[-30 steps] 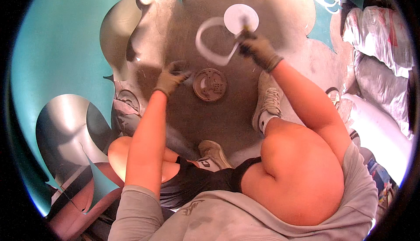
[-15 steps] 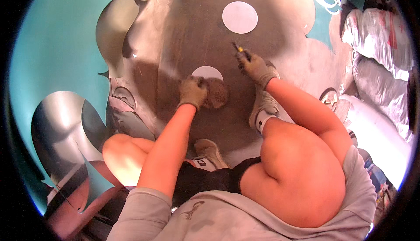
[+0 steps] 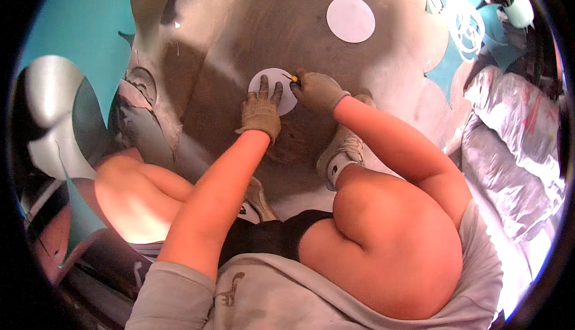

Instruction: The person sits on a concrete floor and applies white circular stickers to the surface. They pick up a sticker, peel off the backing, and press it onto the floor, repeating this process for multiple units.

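Two white discs lie on the brown, worn floor. On the nearer white disc [image 3: 285,103] my gloved left hand [image 3: 262,111] rests flat with its fingers spread, pressing on it and gripping nothing. My gloved right hand [image 3: 317,92] is closed round a utility knife [image 3: 294,79] with a yellow part, most of its handle hidden by the fingers. Its thin tip points left, at the upper right rim of the same disc. The farther white disc [image 3: 351,18] lies up and to the right, apart from both hands.
Large teal sheets [image 3: 78,42] with curved cut-outs stand at the left. Wrapped plastic bundles [image 3: 509,150] lie at the right, below a tangle of white cord or tubing [image 3: 461,24]. My shoes [image 3: 346,150] are close to the hands. A faint round brown patch [image 3: 290,142] marks the floor.
My left hand has gone from a curled pose beside the nearer disc to lying flat on it. My right hand has brought the knife down and left to the disc's rim. The view has shifted.
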`<state>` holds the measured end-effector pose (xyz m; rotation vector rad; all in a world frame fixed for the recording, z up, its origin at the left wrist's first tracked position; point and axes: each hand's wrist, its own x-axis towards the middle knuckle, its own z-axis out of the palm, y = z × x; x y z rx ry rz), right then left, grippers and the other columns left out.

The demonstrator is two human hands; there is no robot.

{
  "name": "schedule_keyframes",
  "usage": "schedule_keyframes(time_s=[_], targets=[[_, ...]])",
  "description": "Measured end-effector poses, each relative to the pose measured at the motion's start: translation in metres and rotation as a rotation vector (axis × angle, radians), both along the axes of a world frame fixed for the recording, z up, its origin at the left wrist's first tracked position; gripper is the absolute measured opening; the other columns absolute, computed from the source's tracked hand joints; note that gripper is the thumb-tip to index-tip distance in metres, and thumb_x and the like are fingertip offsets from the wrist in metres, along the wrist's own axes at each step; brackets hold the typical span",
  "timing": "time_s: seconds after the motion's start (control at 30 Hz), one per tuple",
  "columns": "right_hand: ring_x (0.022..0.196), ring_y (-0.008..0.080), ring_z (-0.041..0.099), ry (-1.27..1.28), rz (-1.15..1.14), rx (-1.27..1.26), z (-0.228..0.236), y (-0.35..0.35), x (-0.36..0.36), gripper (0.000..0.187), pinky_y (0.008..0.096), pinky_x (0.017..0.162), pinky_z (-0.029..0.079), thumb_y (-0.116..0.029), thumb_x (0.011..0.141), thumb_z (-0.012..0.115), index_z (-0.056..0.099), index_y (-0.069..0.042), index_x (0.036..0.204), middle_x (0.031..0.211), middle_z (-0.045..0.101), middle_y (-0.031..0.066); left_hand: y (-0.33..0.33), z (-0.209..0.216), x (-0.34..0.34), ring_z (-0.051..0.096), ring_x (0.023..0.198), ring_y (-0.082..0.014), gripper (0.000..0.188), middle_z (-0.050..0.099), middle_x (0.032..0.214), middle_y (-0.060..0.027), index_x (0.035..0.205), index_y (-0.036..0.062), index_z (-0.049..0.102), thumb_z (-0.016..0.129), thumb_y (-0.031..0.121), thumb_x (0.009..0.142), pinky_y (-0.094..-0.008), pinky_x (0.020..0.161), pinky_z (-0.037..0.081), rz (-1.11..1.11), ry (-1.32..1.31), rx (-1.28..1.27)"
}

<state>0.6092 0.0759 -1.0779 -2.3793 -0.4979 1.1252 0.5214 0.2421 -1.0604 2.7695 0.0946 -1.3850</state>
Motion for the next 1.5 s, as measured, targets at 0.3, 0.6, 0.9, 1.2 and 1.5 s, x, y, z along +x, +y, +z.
schedule_keyframes(time_s=[0.3,0.6,0.9,1.2,1.5], targets=[[0.108,0.0384,0.075,-0.081,0.177,-0.233,-0.027,0.029,0.012,0.029,0.0496,0.091,0.059,-0.024,0.096,0.061,0.080,-0.005,0.107,0.114,0.077,0.0219,0.008,0.027,0.023,0.031,0.155,-0.0412,0.103,0.003,0.179,-0.0103,0.170,0.0327,0.018,0.077,0.022,0.086,-0.0532,0.122,0.039,0.038,0.158,-0.077],[0.110,0.0388,0.074,-0.033,0.239,-0.313,-0.015,0.035,0.017,0.029,0.0502,0.092,0.059,-0.023,0.099,0.059,0.079,-0.008,0.114,0.117,0.077,0.0197,0.008,0.007,0.013,0.037,0.150,-0.0436,0.095,0.005,0.179,-0.0114,0.170,0.0316,0.021,0.071,0.027,0.090,-0.0525,0.119,0.042,-0.026,0.086,-0.055],[0.111,0.0376,0.074,-0.082,0.305,-0.312,-0.014,0.038,0.020,0.029,0.0492,0.093,0.059,-0.021,0.100,0.058,0.079,-0.009,0.114,0.121,0.076,0.0175,0.010,0.007,0.014,0.035,0.152,-0.0421,0.094,0.003,0.179,-0.0113,0.170,0.0328,0.019,0.070,0.031,0.091,-0.0530,0.118,0.043,-0.034,0.087,-0.064],[0.110,0.0393,0.075,-0.118,0.234,-0.311,-0.018,0.041,0.011,0.028,0.0501,0.091,0.060,-0.018,0.098,0.058,0.078,-0.007,0.113,0.119,0.076,0.0198,0.011,0.019,0.030,0.023,0.159,-0.0410,0.106,-0.003,0.179,-0.0102,0.171,0.0365,0.010,0.075,0.023,0.088,-0.0558,0.124,0.036,0.084,0.243,-0.096],[0.111,0.0389,0.075,-0.102,0.232,-0.379,-0.021,0.038,0.009,0.026,0.0497,0.088,0.061,-0.019,0.096,0.061,0.080,-0.009,0.112,0.118,0.076,0.0207,0.015,0.008,0.020,0.021,0.161,-0.0398,0.105,-0.004,0.179,-0.0097,0.171,0.0347,0.009,0.073,0.019,0.089,-0.0553,0.123,0.038,0.073,0.180,-0.123]])
